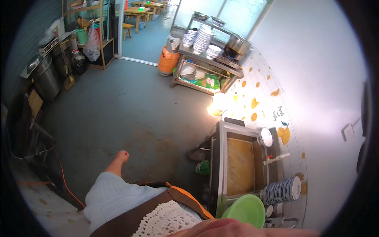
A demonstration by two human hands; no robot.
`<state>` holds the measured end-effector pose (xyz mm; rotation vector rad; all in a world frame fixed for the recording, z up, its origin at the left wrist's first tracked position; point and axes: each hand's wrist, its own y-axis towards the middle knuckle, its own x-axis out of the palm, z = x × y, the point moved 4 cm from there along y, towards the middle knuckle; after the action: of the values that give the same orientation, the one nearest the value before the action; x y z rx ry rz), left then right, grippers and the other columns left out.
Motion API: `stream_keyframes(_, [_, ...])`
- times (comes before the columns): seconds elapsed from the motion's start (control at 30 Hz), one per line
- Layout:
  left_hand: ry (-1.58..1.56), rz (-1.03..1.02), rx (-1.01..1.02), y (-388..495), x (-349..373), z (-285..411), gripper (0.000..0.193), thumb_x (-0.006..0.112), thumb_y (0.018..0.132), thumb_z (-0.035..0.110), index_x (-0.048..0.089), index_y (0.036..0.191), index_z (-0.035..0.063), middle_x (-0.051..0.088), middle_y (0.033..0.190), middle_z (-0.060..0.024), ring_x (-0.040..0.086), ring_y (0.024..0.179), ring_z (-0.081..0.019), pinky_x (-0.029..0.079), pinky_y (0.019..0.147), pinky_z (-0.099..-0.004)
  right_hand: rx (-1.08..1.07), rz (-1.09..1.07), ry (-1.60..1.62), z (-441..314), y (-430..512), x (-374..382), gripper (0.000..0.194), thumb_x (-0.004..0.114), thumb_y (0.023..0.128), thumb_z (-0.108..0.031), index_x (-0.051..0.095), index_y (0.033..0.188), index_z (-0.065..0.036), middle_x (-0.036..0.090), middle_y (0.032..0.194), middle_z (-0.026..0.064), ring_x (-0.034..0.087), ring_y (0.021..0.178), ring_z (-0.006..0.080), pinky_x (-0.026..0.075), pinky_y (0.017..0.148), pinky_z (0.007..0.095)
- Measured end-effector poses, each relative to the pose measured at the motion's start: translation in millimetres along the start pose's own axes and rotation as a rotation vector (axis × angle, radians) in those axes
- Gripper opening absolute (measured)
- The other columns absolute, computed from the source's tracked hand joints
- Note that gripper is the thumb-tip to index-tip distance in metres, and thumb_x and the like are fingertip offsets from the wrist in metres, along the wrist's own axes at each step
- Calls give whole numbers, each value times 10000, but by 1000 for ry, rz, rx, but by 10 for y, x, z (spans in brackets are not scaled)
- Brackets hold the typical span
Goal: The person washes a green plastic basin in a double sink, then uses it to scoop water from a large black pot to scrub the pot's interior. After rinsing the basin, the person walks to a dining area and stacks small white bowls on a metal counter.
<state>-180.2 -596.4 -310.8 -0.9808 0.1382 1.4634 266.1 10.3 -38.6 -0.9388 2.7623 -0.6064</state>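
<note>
My left hand (122, 156) hangs over the grey floor with its fingers curled closed, and no object shows in it. Along the bottom edge, bare skin very near the camera is cut off; whether it belongs to my right hand or arm is unclear. To the right stands a steel sink (220, 166) holding brownish water (240, 169). A light green plastic basin (248, 210) is at its near end, partly covered by that skin. Stacked blue-and-white bowls (279, 189) lean sideways on the sink's wall side. A white bowl (266, 137) rests on the far corner.
A white tap (276, 159) with a red handle reaches over the sink. Farther off, a steel table (204, 57) carries stacked bowls and a pot (237, 46), beside an orange gas cylinder (168, 60). Steel drums (46, 78) line the left wall. A doorway opens onto wooden tables (137, 11).
</note>
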Motion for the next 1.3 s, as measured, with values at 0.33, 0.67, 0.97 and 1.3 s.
stream_keyframes(0.33, [-235, 253, -32, 309, -1287, -822, 206, 618, 852, 229, 688, 924, 49, 690, 818, -123, 672, 719, -255, 535, 689, -379, 118, -428, 232, -694, 683, 2677, 411, 571, 847, -88, 507, 1245, -6, 593, 1179, 121, 587, 1040, 257, 496, 898, 383])
stream_keyframes(0.67, [-937, 569, -445, -627, -2267, -2641, 138, 548, 933, 172, 620, 942, 55, 635, 775, -68, 615, 611, -168, 521, 543, -317, -723, -1187, -993, -750, 1798, 6336, 379, 582, 864, -120, 531, 1210, 26, 597, 1179, 139, 581, 1090, 271, 466, 920, 397])
stream_keyframes(0.97, [-1163, 993, -1227, -2553, -2091, -2989, 138, 534, 912, 195, 616, 969, 99, 590, 711, -67, 607, 624, -204, 516, 553, -338, 690, -1152, -452, 207, 875, 9852, 256, 595, 860, -66, 548, 1109, -31, 648, 1029, 98, 657, 883, 242, 580, 705, 353])
stream_keyframes(1.3, [-1765, 811, -1524, -2457, -1027, -3371, 165, 514, 939, 189, 609, 1066, 141, 610, 798, -77, 594, 617, -247, 519, 577, -381, 710, -1425, -668, 1117, -1840, 12275, 338, 597, 860, -33, 512, 1188, -28, 619, 1129, 109, 648, 939, 244, 590, 697, 350])
